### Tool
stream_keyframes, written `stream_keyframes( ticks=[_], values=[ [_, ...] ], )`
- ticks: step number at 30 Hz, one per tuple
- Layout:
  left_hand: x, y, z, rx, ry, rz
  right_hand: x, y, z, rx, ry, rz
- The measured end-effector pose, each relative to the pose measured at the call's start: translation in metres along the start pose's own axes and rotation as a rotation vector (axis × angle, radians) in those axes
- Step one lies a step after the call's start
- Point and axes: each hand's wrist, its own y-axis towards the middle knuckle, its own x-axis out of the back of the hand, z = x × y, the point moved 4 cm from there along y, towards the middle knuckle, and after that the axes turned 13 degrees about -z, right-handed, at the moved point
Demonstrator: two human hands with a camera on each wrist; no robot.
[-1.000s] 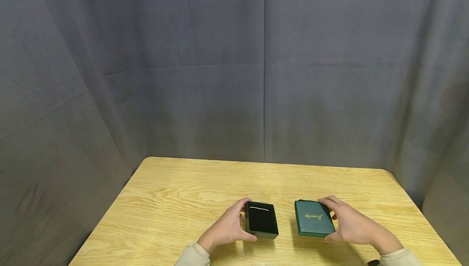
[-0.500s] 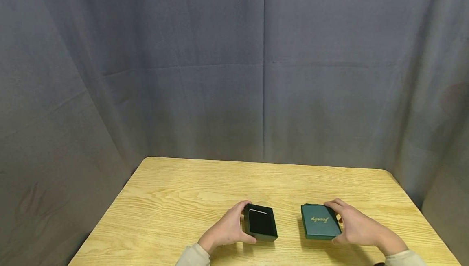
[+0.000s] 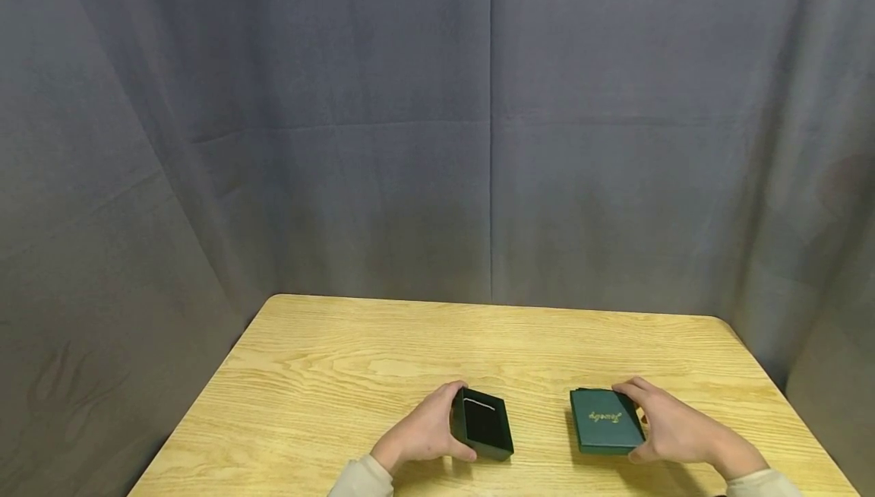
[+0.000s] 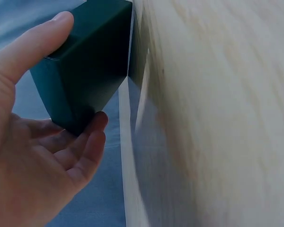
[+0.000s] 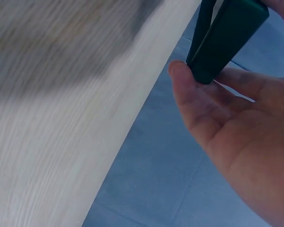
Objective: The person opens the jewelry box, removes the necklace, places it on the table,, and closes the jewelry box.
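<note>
My left hand (image 3: 427,427) grips a dark green box base (image 3: 484,422) by its near and far sides, thumb at the front. Black padding lines the base, with a thin white strip across its far end. In the left wrist view the green box base (image 4: 87,61) is tilted, its underside above the wood. My right hand (image 3: 673,425) holds a green jewelry box lid (image 3: 607,421) with gold lettering on top, thumb at the near edge and fingers at the far corner. The right wrist view shows the lid's green side (image 5: 227,42) between fingers and thumb.
Both pieces are over a light wooden table (image 3: 383,337), with a gap of bare wood between them. Grey curtains (image 3: 383,140) hang behind the table and along both sides.
The lid has moved right and toward me with my right hand, widening the gap. The box base has come slightly nearer and tilted a little in my left hand.
</note>
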Motion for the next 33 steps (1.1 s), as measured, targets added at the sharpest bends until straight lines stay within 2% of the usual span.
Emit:
stream_keyframes(
  ticks=[16, 26, 33],
  values=[
    [-0.001, -0.001, -0.001, -0.005, 0.038, 0.025, -0.008, -0.003, -0.01, -0.003, -0.044, 0.04],
    [0.0, -0.004, 0.0, -0.019, 0.044, 0.045, -0.014, -0.006, -0.018, -0.037, 0.013, 0.111],
    [0.0, -0.005, 0.001, -0.028, 0.071, 0.032, -0.015, -0.006, -0.02, -0.037, 0.008, 0.113]
  ],
)
